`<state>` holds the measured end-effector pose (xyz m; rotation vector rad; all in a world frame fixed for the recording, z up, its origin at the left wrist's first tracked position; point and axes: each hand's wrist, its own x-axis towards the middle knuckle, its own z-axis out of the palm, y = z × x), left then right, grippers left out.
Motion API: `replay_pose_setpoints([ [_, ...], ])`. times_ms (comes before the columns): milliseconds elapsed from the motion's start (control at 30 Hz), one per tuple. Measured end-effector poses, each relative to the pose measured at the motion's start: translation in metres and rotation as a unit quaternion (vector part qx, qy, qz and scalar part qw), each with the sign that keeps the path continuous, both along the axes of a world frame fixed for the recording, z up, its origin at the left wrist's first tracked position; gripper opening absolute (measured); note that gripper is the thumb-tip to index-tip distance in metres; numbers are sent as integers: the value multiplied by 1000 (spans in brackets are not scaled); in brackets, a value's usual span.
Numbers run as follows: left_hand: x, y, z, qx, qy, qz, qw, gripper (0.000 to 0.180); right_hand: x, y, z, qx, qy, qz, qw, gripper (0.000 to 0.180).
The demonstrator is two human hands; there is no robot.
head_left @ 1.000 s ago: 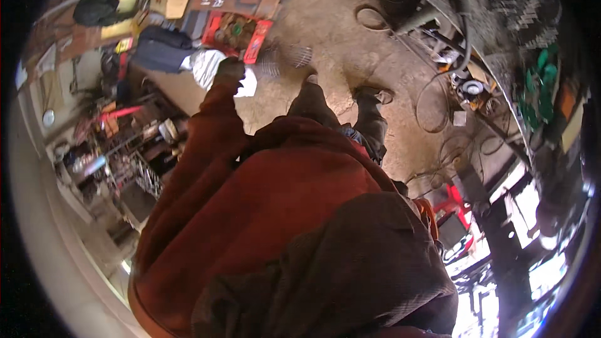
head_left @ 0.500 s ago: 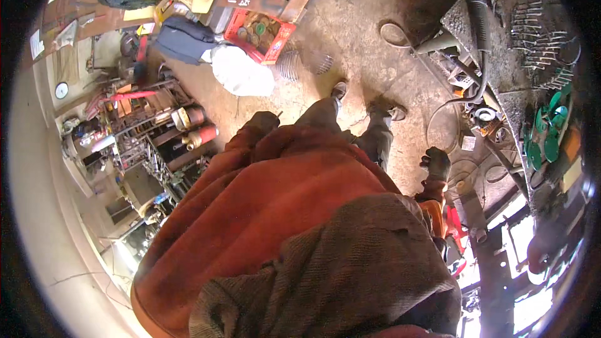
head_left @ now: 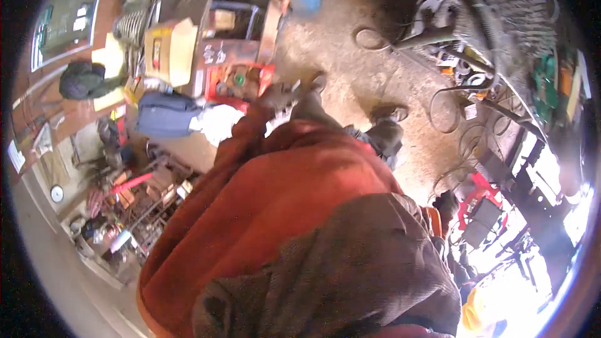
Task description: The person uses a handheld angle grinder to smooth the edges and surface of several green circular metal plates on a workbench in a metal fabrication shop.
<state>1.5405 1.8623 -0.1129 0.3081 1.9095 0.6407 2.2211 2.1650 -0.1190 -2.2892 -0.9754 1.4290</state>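
My left hand [head_left: 275, 97] is stretched forward in a dark glove or dark with dirt, beside the red crate [head_left: 268, 76] of round parts. Its fingers look closed, and a small thin piece [head_left: 297, 86] seems to stick out past them, too blurred to name. In the crate lie brown round pieces and one green one. Low at my right side hangs my right hand [head_left: 446, 204], dark and smeared, near a red-framed object [head_left: 481, 199]; its fingers cannot be made out.
A white bag or cloth [head_left: 219, 123] and a dark blue garment [head_left: 164, 114] lie left of the crate. An open cardboard box [head_left: 170, 53] stands beyond. Hoses and metal parts [head_left: 444, 107] crowd the right side; a cluttered rack [head_left: 150, 191] stands at the left.
The view has turned and shifted. My left hand has reached forward to the crate, while my right hand has dropped back closer to my side, near the red-framed object.
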Motion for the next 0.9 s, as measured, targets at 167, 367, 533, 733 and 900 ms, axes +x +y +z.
replay_pose_setpoints([
  [167, -86, -86, 8, -39, 77, 67, 994, 23, -59, -39, -1, -101, -21, 93, 990, 21],
  [367, -9, -225, 51, -32, -17, 525, 850, 28, -157, 19, -51, -146, 9, 289, 946, 22],
  [533, 127, -253, 45, -119, -93, 447, 882, 22, -195, 75, -80, -140, 0, 363, 921, 22],
  [733, 192, -235, -24, -345, -48, 240, 906, 12, -178, 145, -149, -141, -60, 458, 876, 22],
  [900, 187, -233, -140, -190, 106, -24, 976, 20, -160, 125, -201, -226, 8, 474, 851, 24],
])
